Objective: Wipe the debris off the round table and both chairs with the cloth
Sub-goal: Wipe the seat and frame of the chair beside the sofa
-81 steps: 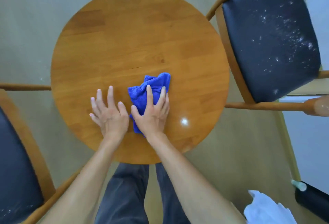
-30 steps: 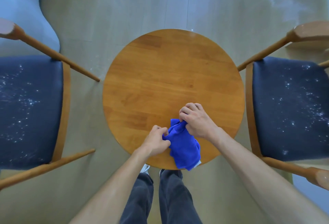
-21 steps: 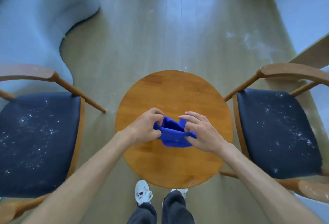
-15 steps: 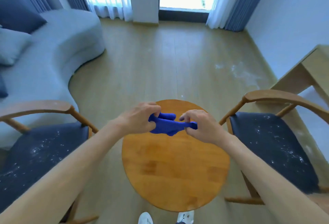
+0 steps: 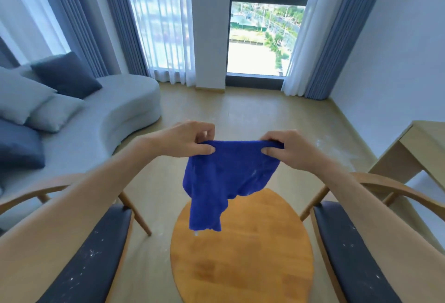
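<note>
Two hands hold the bright blue terry cloth (image 5: 228, 177) up in the air, spread between them: the left hand (image 5: 185, 140) pinches its top edge at 9 o'clock, the right hand (image 5: 289, 150) pinches the same edge at 3 o'clock, and the rest hangs free with its lowest corner dangling above the round wooden worktop (image 5: 243, 254), not touching it. Half a second ago the cloth was a tight bunch between the hands; a second ago it lay on the worktop. It has since been lifted clear and shaken open, and the view has tipped up toward the window. I judge that the worktop is finished, since its surface shows no specks, and that the cloth is being opened for the seats.

Both wooden chairs with dark cushions are untouched: the left chair (image 5: 91, 261) at 8 o'clock and the right chair (image 5: 349, 254) at 4 o'clock both carry white flecks. Faint white marks cling to the cloth too, so it may scatter debris as it moves.

A grey curved sofa (image 5: 101, 114) with cushions sits at 10 o'clock, a pale wooden desk (image 5: 409, 153) at 3 o'clock. The chairs' curved armrests ring each seat and could crowd a wiping stroke.
</note>
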`<state>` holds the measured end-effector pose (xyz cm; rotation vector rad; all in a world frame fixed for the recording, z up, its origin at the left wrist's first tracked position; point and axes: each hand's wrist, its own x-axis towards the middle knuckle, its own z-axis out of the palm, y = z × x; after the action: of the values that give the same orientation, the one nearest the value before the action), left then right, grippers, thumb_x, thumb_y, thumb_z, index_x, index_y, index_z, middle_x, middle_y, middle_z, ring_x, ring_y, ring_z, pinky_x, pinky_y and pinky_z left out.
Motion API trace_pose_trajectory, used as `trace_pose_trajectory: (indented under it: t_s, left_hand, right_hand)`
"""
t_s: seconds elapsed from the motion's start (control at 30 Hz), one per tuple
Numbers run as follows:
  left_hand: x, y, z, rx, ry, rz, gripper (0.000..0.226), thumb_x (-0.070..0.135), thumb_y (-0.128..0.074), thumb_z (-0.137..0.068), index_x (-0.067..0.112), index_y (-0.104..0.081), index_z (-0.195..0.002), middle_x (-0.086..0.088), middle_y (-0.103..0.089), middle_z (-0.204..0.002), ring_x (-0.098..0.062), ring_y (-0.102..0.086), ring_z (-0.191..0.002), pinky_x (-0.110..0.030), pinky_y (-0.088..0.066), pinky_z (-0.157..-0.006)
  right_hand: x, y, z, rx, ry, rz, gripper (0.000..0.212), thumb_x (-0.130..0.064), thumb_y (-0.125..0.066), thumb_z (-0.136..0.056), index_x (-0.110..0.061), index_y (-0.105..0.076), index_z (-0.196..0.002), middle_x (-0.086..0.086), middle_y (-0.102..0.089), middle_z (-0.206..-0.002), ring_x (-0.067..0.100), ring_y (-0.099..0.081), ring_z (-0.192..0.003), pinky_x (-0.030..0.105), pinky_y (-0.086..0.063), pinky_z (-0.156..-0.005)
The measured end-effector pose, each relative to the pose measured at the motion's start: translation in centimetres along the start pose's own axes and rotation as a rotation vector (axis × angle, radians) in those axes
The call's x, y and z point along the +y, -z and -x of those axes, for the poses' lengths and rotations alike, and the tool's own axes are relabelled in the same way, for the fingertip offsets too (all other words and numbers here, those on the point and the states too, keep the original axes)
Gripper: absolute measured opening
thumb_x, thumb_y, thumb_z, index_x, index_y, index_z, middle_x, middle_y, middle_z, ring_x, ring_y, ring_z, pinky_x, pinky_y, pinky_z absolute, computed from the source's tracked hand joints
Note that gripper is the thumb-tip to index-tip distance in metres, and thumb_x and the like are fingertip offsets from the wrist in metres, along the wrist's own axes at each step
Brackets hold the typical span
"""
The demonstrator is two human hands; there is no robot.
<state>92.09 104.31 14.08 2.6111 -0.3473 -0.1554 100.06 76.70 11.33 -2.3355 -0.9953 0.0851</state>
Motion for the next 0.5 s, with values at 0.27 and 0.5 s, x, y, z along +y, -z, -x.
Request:
trace_pose_trajectory:
  t_s: [0.27, 0.5]
  left_hand:
    - [0.7, 1.4, -0.3, 0.138, 0.063, -0.156, 0.012, 0.034, -0.049, -0.099, 0.024, -0.052, -0.091, 0.008, -0.055, -0.075, -0.012, -0.054, -0.071, -0.029, -0.042, -0.066]
    - [0.4, 1.9, 0.1, 0.213, 0.150, -0.334, 0.021, 0.041, -0.038, -0.102, 0.022, -0.042, -0.096, 0.007, -0.046, -0.070, -0.012, -0.047, -0.064, -0.031, -0.036, -0.064]
  right_hand:
    - [-1.6, 2.1, -1.3, 0.041, 0.024, -0.013, 0.017, -0.006, -0.059, -0.088, -0.018, -0.069, -0.094, -0.012, -0.065, -0.080, 0.001, -0.059, -0.074, 0.011, -0.044, -0.062]
    - [-3.4, 2.6, -2.3, 0.086, 0.057, 0.028, 0.018, -0.003, -0.056, -0.091, -0.014, -0.068, -0.097, -0.005, -0.066, -0.082, 0.005, -0.060, -0.074, 0.011, -0.042, -0.061]
